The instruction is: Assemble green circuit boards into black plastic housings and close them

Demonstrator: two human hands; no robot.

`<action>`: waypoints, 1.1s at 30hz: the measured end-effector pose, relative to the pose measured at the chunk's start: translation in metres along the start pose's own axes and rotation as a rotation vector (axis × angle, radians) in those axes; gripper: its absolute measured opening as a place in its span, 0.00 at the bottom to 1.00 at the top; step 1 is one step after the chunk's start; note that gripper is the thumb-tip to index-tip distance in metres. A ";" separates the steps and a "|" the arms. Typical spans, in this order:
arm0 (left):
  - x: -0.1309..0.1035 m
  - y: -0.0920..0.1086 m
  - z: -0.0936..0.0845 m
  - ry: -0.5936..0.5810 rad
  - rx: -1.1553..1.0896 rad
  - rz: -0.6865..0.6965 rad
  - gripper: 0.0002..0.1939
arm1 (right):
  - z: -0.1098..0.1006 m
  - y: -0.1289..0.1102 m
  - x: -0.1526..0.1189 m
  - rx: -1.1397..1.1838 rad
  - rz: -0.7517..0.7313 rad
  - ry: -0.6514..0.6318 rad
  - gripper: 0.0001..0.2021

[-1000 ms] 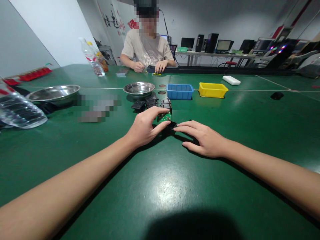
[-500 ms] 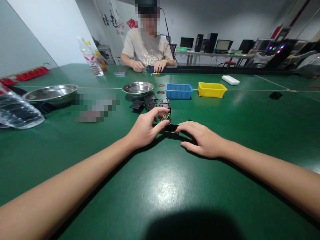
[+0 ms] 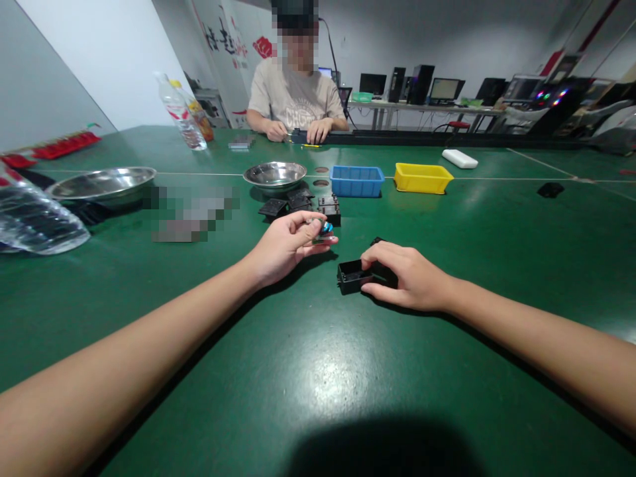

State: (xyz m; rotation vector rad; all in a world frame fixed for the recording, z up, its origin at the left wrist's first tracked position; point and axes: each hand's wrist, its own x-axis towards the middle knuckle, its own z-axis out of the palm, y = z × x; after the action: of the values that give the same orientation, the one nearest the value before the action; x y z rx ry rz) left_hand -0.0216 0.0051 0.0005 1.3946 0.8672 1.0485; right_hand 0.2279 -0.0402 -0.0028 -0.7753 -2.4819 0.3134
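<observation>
My left hand (image 3: 279,250) pinches a small circuit board (image 3: 326,228) with blue parts on it, raised a little over the table. My right hand (image 3: 415,281) has its thumb and fingers around the right end of a small black open-topped box (image 3: 350,281), which rests on the table. Something black shows partly behind my right hand; its shape is hidden. Just beyond my left hand lie several black plastic pieces (image 3: 273,209), and beside them sits another black case (image 3: 328,207).
Farther back stand a steel bowl (image 3: 275,175), a blue bin (image 3: 356,182) and a yellow bin (image 3: 423,179). At left are a metal basin (image 3: 104,184) and a water bottle (image 3: 40,218). Across the green table (image 3: 278,371) a person handles small parts by a long black rail (image 3: 447,138).
My left hand has turned over and drawn slightly left with the circuit board, away from the box. The black box has shifted right and nearer me with my right hand.
</observation>
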 end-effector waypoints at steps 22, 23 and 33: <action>-0.022 0.009 0.033 -0.231 -0.097 0.055 0.26 | 0.009 -0.021 0.001 0.053 0.033 0.387 0.18; -0.022 0.009 0.034 -0.224 -0.099 0.075 0.26 | 0.008 -0.021 0.001 0.038 0.033 0.391 0.17; -0.021 0.003 0.033 -0.097 0.161 0.177 0.24 | 0.007 -0.018 0.001 -0.007 -0.021 0.411 0.15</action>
State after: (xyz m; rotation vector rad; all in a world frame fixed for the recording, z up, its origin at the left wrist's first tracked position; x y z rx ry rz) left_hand 0.0025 -0.0257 0.0020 1.6687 0.7814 1.0518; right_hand 0.2145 -0.0548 -0.0014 -0.7320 -2.1034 0.1219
